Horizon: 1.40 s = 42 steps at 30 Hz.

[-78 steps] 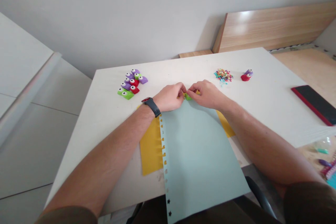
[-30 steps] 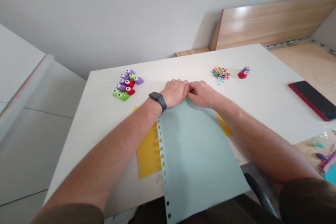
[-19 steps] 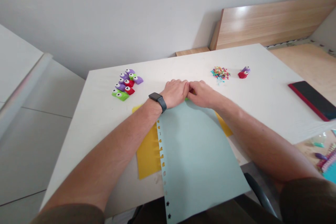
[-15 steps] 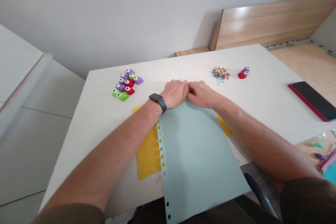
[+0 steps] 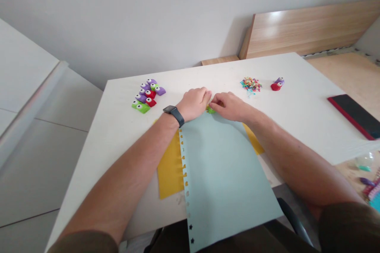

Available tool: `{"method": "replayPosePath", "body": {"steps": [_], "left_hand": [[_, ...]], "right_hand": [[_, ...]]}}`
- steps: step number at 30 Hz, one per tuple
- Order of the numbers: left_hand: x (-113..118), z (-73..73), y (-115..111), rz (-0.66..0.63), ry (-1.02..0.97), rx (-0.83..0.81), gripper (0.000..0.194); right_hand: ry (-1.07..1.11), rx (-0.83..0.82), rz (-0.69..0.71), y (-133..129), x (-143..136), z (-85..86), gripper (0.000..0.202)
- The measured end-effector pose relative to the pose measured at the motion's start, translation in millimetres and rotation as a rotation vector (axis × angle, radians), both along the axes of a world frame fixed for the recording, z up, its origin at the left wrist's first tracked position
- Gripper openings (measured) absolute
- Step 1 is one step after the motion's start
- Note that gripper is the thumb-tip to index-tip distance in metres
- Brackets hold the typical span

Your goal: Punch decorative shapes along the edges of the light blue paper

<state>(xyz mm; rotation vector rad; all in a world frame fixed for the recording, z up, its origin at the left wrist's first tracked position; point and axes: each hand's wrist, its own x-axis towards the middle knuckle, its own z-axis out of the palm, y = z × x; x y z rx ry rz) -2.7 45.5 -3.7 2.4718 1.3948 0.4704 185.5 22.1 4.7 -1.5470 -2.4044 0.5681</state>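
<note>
A pale blue-green sheet with shaped holes along its left edge lies over a yellow sheet. At its far edge, my left hand, with a dark watch at the wrist, has its fingers curled together; what they hold, if anything, is hidden. My right hand is closed in a pinch beside it, its fingertips at a small green object. That object is mostly covered by the hands, and a bit of yellow shows near it.
Purple, green and red eye-topped pieces sit at the back left. Colourful confetti is piled at the back right, near a red and purple pair. A dark tablet-like object with a red edge lies far right.
My hands have moved slightly apart at the far edge of the sheet, showing more of the green object. The whole view has shifted a little.
</note>
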Motion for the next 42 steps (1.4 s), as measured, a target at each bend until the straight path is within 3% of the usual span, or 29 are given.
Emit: {"method": "replayPosePath", "body": {"steps": [5,11,21,42], "left_hand": [[-21.6,8.3,-6.0,-0.043,-0.078,-0.143,0.021],[-31.9,7.3,-11.9,-0.079,-0.108,-0.263,0.02],[-32.3,5.7,-10.7,-0.111,-0.105,-0.3,0.018],[-33.1,8.3,-11.9,-0.078,-0.053,-0.308,0.025]], "right_hand": [[-0.017,0.045,0.012,0.7,2.1,-1.9,0.03],[-0.029,0.052,0.041,-1.9,2.4,1.7,0.039],[-0.067,0.073,0.105,-4.7,7.7,6.2,0.034],[-0.07,0.107,0.081,-0.6,13.9,6.7,0.029]]}}
